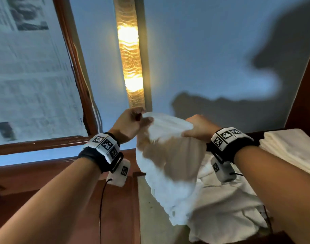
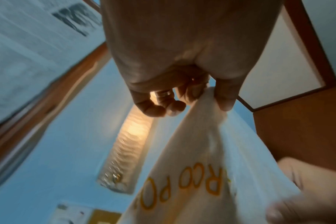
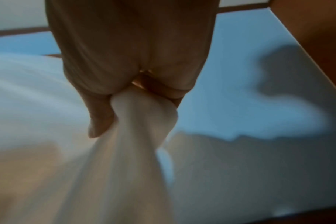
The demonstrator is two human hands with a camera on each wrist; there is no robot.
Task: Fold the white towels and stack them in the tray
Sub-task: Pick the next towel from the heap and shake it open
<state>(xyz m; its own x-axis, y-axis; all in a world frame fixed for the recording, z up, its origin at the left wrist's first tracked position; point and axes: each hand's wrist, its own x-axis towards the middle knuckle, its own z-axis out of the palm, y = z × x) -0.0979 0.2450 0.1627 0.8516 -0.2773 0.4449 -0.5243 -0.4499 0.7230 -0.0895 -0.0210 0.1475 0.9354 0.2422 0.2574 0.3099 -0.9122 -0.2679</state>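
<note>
A white towel [image 1: 168, 155] hangs in the air in front of me, held up by both hands at its top edge. My left hand [image 1: 133, 120] pinches the left corner between thumb and fingers; in the left wrist view the towel [image 2: 192, 159] shows yellow lettering under the left hand [image 2: 211, 97]. My right hand [image 1: 196, 128] grips the right part of the edge in a fist; the right wrist view shows the right hand [image 3: 136, 97] bunched round the towel [image 3: 125, 151]. A stack of folded white towels [image 1: 289, 148] lies at the right. No tray is visible.
More loose white towels [image 1: 226, 205] lie heaped below the held one on a reddish-brown wooden surface [image 1: 119, 199]. A lit wall lamp [image 1: 131, 55] hangs on the blue wall ahead. A wood-framed panel [image 1: 31, 67] fills the left.
</note>
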